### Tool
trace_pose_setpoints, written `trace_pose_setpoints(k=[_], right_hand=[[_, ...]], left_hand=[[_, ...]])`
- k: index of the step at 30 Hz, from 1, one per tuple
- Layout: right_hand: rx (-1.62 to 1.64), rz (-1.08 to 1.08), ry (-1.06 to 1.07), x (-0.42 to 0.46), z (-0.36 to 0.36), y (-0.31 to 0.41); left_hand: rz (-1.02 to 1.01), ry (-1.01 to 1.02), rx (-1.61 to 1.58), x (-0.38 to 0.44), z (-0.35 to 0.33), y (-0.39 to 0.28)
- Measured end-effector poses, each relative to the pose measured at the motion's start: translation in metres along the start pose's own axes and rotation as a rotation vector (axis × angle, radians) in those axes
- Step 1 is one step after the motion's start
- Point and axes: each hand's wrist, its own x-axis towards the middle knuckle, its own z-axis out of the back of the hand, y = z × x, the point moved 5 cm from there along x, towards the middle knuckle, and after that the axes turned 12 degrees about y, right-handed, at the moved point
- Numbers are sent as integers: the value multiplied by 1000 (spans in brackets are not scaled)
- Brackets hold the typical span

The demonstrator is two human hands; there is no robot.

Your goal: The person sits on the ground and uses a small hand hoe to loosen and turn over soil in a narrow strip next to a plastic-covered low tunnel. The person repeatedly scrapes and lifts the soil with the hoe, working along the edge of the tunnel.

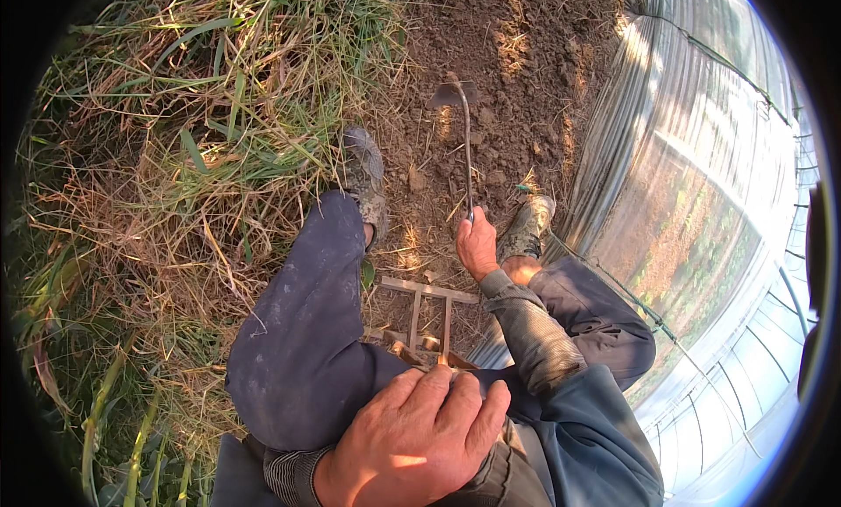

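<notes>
My right hand (477, 244) is closed around the near end of a hand hoe (467, 139) with a thin, curved metal shaft. Its flat blade (453, 93) rests on or just above the loose brown soil (525, 126) beyond my feet. My left hand (410, 435) is close to the camera, over my lap, with its fingers bent and side by side; its palm and whatever lies beneath it are hidden. Between my legs, below the hands, a wooden frame (430, 289) like part of a low stool stands on the ground.
Cut and dry grass (217, 152) lies heaped on the left. Along the right runs a greenhouse wall of plastic film (683, 198), with a green cord (624, 290) stretched across it near my knee. My shoes (365, 178) stand on either side of the soil strip.
</notes>
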Motion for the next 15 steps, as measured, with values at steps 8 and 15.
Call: trace_pose_setpoints(k=[8,15], right_hand=[[-130,-219,271,-116,-50,-93],[26,-96,-31,-20,-40,-21]], left_hand=[[63,-62,1,-10,5,6],[-20,-25,20,-3,1,4]])
